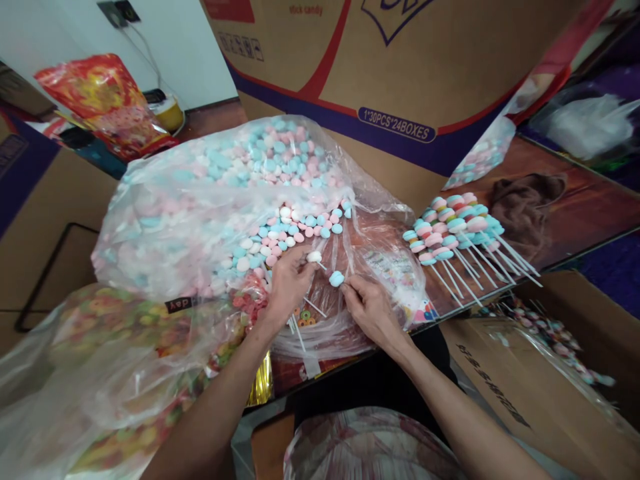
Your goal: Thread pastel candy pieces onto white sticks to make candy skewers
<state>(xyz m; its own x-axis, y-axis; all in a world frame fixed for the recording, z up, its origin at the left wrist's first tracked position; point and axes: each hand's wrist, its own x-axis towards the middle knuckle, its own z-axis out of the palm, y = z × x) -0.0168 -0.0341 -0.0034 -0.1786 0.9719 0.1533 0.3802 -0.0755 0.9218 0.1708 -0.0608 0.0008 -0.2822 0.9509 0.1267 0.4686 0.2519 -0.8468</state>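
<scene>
My left hand (293, 277) is closed in a pinch at a white marshmallow (314, 257), from which a short bit of white stick pokes out. Close by on the right, a pale blue marshmallow (337, 279) sits at the fingertips of my right hand (369, 303), also pinched. Whether a stick runs through the blue one is hidden. Loose pink, blue and white marshmallows (287, 233) spill from a large clear bag (165, 200) just beyond my hands. Below my hands lie white sticks (299, 331), small ring-shaped candies (305, 318) and red gummy candies (250, 300).
Finished-looking marshmallow skewers (455, 230) are piled at the right, beside a brown cloth (530, 200). A big carton (330, 80) stands behind. Bags of ring candies (115, 333) lie at front left. An open box (500, 373) with more skewers sits lower right.
</scene>
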